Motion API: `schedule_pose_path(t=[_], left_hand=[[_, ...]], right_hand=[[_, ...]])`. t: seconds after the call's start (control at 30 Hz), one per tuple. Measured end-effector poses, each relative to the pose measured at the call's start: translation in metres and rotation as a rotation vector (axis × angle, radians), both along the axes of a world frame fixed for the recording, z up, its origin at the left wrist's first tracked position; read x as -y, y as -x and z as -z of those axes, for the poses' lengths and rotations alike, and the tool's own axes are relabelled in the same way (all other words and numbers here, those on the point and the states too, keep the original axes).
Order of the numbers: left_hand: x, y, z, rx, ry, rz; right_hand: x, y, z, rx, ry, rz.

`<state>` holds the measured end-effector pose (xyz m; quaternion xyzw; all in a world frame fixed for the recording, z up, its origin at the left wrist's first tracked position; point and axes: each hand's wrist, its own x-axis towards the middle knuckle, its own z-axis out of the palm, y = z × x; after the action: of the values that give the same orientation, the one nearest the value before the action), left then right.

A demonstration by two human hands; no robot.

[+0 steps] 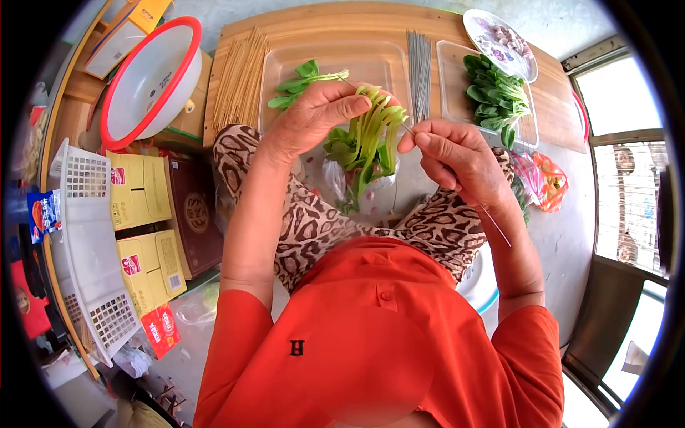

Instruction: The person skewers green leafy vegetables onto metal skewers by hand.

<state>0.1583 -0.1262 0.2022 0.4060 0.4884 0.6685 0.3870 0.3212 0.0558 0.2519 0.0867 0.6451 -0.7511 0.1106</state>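
My left hand (314,114) is closed round the stem ends of a bunch of green leafy vegetables (374,135), whose leaves hang down over my knees. A thin metal skewer (497,227) runs through my right hand (453,153), its tip side at the stems and its other end sticking out below my wrist. Beyond my left hand, more greens (300,82) lie in a clear plastic tray (335,51). Bamboo skewers (239,78) are spread left of that tray, and metal skewers (419,71) lie on its right.
At the right, a clear tray (449,57) holds leafy greens (496,96), beside a plate (478,25) with pieces of meat. A red-rimmed basin (193,36), yellow boxes (139,189) and a white basket (78,242) stand left. Plastic bags (553,182) lie right.
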Motion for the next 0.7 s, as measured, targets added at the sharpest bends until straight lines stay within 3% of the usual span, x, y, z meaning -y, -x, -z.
schedule_pose_path(t=[0.47,0.7], left_hand=[[-0.004,-0.002,-0.003,-0.097,0.084,0.012],[0.001,-0.006,-0.002,0.084,0.025,-0.022]], right_hand=[[0.002,0.011,0.011,-0.018,0.024,0.007],[0.005,0.011,0.002,-0.019,-0.010,-0.010]])
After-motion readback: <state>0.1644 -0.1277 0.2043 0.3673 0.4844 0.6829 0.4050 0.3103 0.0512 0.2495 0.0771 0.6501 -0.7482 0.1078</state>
